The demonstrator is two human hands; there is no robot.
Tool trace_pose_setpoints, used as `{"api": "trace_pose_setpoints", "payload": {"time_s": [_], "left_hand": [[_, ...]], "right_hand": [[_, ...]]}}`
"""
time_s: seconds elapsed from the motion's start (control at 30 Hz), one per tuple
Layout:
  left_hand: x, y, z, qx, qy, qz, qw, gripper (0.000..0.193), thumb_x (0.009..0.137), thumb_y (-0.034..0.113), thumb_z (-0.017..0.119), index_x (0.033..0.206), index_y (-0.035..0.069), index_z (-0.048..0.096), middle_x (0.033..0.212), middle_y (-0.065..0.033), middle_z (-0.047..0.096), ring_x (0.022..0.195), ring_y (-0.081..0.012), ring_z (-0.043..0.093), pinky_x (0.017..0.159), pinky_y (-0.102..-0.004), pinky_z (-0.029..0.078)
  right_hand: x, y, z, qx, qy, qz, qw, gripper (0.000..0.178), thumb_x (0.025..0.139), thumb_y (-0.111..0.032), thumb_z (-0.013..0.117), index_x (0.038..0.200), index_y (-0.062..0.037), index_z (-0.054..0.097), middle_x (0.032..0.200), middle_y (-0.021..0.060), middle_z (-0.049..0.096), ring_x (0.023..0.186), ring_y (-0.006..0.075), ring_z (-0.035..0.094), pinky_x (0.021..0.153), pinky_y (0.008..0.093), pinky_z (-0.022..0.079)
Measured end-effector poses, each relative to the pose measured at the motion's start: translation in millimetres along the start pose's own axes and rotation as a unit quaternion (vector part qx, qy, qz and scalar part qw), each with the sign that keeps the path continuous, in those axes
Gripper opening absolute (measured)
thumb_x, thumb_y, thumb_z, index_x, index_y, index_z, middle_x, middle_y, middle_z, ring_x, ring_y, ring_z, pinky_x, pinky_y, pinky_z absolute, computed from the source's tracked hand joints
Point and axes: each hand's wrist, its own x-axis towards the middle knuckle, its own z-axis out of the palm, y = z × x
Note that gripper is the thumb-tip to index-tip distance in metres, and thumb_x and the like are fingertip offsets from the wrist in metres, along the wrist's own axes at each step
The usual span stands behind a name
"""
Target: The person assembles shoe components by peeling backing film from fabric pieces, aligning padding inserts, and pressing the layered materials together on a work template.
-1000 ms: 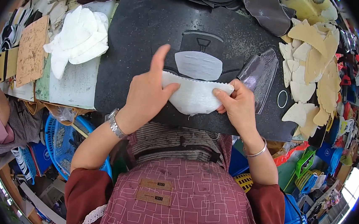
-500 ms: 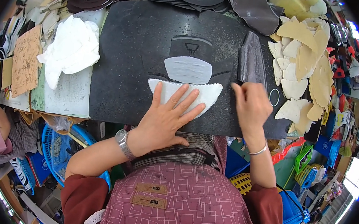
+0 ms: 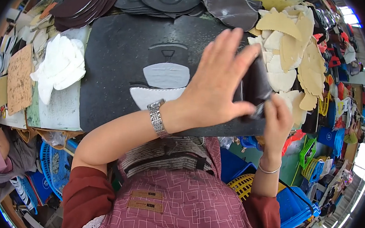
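Note:
My left hand (image 3: 215,84) reaches over the black work mat (image 3: 113,70), its fingers stretched out and apart, holding nothing. Its fingertips and thumb are close to a folded dark leather piece (image 3: 257,83), blurred by motion; I cannot tell whether they touch it. At the lower corner of that leather, my right hand (image 3: 278,121) pinches it. Left of my left hand lies a white half-moon piece (image 3: 151,98) with a zigzag edge, partly hidden under my wrist. Just beyond it, a pale grey patch (image 3: 166,75) sits on a black cut piece (image 3: 168,53).
White cut pieces (image 3: 62,64) are heaped on the left beside a cork-like board (image 3: 20,79). Stacks of dark pieces (image 3: 86,1) stand along the back. Cream and tan scalloped pieces (image 3: 310,70) pile up at the right. Below the table edge are blue baskets (image 3: 52,159).
My left hand has lifted off the white half-moon piece and swung right toward the dark leather. My right hand has taken its near end. The view has shifted slightly.

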Motion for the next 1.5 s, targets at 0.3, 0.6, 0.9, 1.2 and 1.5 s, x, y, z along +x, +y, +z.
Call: {"api": "trace_pose_setpoints", "payload": {"time_s": [0.3,0.6,0.9,1.2,1.5], "left_hand": [[-10.4,5.0,0.2,-0.059,-0.148,-0.017,0.987,0.024,0.066,0.006,0.065,0.089,0.007,0.059,0.069,-0.0081,0.06,0.058,-0.0255,0.06,0.051,-0.0315,0.046],[-25.3,26.0,-14.3,0.081,-0.126,0.122,0.981,0.025,0.063,0.009,0.063,0.088,0.007,0.059,0.057,-0.0026,0.046,0.043,-0.016,0.049,0.04,-0.0278,0.038],[-32.3,15.1,-14.5,0.036,-0.126,0.039,0.991,0.03,0.059,0.0,0.064,0.088,0.008,0.059,0.064,-0.005,0.056,0.051,-0.0204,0.057,0.044,-0.029,0.042],[-36.8,6.8,-10.3,0.091,0.043,0.019,0.995,0.039,0.066,0.006,0.068,0.104,0.006,0.057,0.09,-0.0104,0.062,0.067,-0.0252,0.06,0.058,-0.032,0.048],[-76.6,23.9,-54.0,-0.207,-0.196,-0.369,0.885,0.02,0.079,0.007,0.063,0.098,0.0,0.064,0.079,-0.0066,0.066,0.069,-0.0083,0.061,0.062,-0.0211,0.048]], "right_hand": [[-26.9,-1.3,12.2,0.403,-0.127,0.267,0.866,0.044,0.078,-0.007,0.065,0.117,0.0008,0.046,0.096,0.0098,0.06,0.082,0.0173,0.061,0.073,0.0266,0.05],[-53.8,-6.4,36.1,0.586,-0.17,0.279,0.742,0.011,0.081,-0.005,0.061,0.09,0.001,0.058,0.08,0.0112,0.063,0.065,0.0164,0.063,0.055,0.0242,0.052],[-58.9,-9.9,39.4,0.525,-0.25,0.385,0.717,0.018,0.086,-0.011,0.056,0.094,0.0043,0.057,0.083,0.0163,0.064,0.067,0.0196,0.064,0.055,0.0252,0.053],[-56.3,-35.1,-7.8,0.5,-0.18,0.201,0.823,0.017,0.076,-0.008,0.065,0.064,0.004,0.061,0.061,0.0128,0.063,0.055,0.0182,0.062,0.049,0.0271,0.049],[-41.2,-43.0,54.8,0.309,-0.261,0.249,0.88,0.018,0.08,-0.012,0.066,0.068,0.0007,0.06,0.059,0.0045,0.061,0.054,0.0069,0.056,0.048,0.0206,0.044]]}}
